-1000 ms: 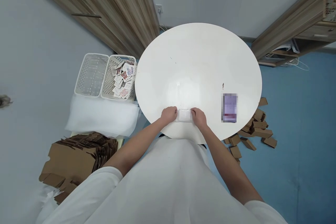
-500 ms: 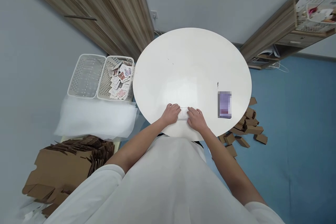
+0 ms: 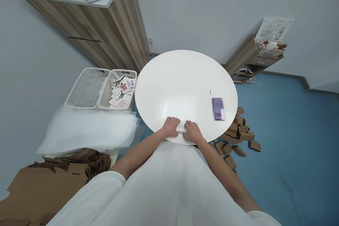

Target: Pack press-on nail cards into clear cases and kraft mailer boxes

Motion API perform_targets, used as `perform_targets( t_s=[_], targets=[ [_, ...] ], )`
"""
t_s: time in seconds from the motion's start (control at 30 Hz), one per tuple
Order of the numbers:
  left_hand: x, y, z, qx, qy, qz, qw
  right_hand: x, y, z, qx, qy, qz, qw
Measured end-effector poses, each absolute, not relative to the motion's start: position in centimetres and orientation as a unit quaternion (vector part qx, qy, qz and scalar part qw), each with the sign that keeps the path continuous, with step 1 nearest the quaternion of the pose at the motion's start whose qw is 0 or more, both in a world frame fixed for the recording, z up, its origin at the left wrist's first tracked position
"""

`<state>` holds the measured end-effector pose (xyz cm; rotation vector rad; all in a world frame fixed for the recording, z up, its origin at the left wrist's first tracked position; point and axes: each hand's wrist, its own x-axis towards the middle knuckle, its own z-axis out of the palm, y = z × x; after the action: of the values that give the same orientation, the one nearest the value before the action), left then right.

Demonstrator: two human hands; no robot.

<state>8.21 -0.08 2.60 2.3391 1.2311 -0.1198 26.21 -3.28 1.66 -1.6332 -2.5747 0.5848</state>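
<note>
Near the front edge of the white round table (image 3: 169, 84), a small white wrapped bundle (image 3: 181, 127) lies between my hands. My left hand (image 3: 171, 126) is curled over its left end, and my right hand (image 3: 192, 131) closes over its right end with bent fingers. What is inside the bundle cannot be seen. A pale rectangular patch spreads on the tabletop just beyond the bundle; I cannot tell whether it is thin sheet or reflected light. To the right on the table lies a purple, blurred-out flat object (image 3: 218, 108), apart from my hands.
At left stand a white basket of clear plastic pieces (image 3: 69, 99) and a white basket of printed cards (image 3: 103, 99). Below them are translucent white sheets (image 3: 90, 129) and flattened cardboard boxes (image 3: 45, 190). Small brown boxes (image 3: 246, 136) lie on the floor at right. Wooden cabinets (image 3: 124, 24) stand behind.
The head view has tilted up, showing more cabinet top and wall. My hands, still on the bundle, are a little closer to the table's front edge.
</note>
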Motion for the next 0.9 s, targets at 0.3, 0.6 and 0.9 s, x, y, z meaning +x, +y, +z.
perform_targets(
  t_s=[0.3, 0.6, 0.9],
  targets=[
    [6.5, -1.2, 3.4, 0.831, 0.454, -0.016, 0.322, 26.1, -4.2, 2.7, -0.538, -0.795, 0.278, 0.025],
    [6.0, 2.0, 4.7, 0.79, 0.463, -0.053, 0.4, 26.2, -1.5, 3.7, -0.591, -0.738, 0.321, 0.065],
    [3.3, 4.8, 2.9, 0.613, 0.506, 0.066, 0.603, 27.1, 0.8, 3.0, -0.609, -0.669, 0.416, 0.088]
  ],
)
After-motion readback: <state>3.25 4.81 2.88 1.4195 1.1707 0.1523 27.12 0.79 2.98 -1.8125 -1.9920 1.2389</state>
